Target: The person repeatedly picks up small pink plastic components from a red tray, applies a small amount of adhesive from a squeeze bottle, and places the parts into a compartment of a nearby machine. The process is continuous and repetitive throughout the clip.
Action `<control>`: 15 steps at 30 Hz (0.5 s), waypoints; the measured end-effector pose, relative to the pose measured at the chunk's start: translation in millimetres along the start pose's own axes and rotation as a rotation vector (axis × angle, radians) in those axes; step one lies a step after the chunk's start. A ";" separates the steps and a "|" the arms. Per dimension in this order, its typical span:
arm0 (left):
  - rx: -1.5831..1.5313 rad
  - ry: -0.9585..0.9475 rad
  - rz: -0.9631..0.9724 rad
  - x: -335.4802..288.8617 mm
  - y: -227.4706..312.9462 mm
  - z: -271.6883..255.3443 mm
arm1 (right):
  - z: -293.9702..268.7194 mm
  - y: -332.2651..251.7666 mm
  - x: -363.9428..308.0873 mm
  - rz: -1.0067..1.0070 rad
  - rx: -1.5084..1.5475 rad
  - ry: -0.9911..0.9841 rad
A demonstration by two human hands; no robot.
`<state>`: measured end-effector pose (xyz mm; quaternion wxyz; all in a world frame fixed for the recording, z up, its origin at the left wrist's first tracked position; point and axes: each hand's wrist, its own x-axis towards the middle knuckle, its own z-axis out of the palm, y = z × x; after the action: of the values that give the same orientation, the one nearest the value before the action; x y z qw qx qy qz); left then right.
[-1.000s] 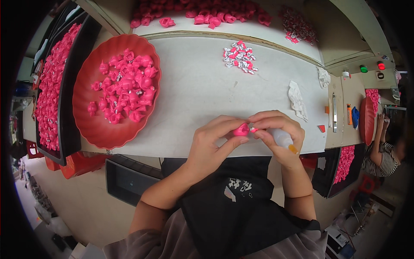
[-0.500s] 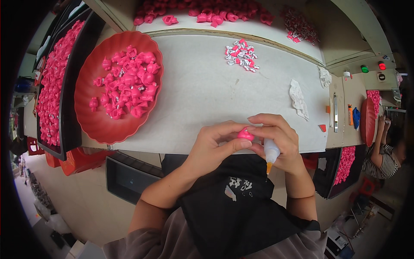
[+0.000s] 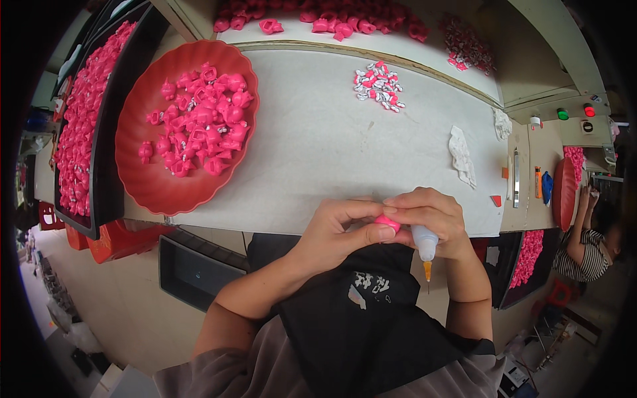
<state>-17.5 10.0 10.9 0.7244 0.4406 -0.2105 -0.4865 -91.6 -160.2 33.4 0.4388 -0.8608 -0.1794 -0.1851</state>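
My left hand pinches a small, glossy pink plastic piece between thumb and fingers, just above the table's near edge. Against the same piece press the fingertips of my right hand. That hand also keeps a white squeeze bottle tucked in its palm, its amber needle tip pointing down toward my lap. Fingers cover much of the pink piece, so its shape cannot be made out. Farther up the white table surface lies a small pile of pink-and-white parts.
At left stand a scalloped red bowl of pink pieces and a black tray full of more. A shelf behind carries further pieces. Crumpled white cloth lies at right. A person in a striped shirt sits far right.
Both hands have shifted slightly toward me and right with the pink piece between them. The bottle has come down with the right hand, and its needle shows more clearly.
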 end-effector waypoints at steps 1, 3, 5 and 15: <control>-0.005 0.009 0.012 -0.4 -0.7 0.7 | 0.4 0.9 0.1 -0.007 -0.003 -0.002; -0.016 0.024 0.036 -1.1 -1.7 2.2 | 0.9 2.1 0.6 -0.015 -0.004 -0.009; -0.014 0.036 0.048 -2.1 -4.5 1.5 | 1.5 2.7 1.5 -0.018 0.000 -0.019; -0.136 0.131 0.079 -16.1 -3.4 -13.9 | 22.9 3.5 23.7 -0.053 -0.023 -0.040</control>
<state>-16.1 29.8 2.7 0.7834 0.4126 -0.1464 -0.4411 -65.7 -139.8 29.8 0.4201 -0.8643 -0.2088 -0.1816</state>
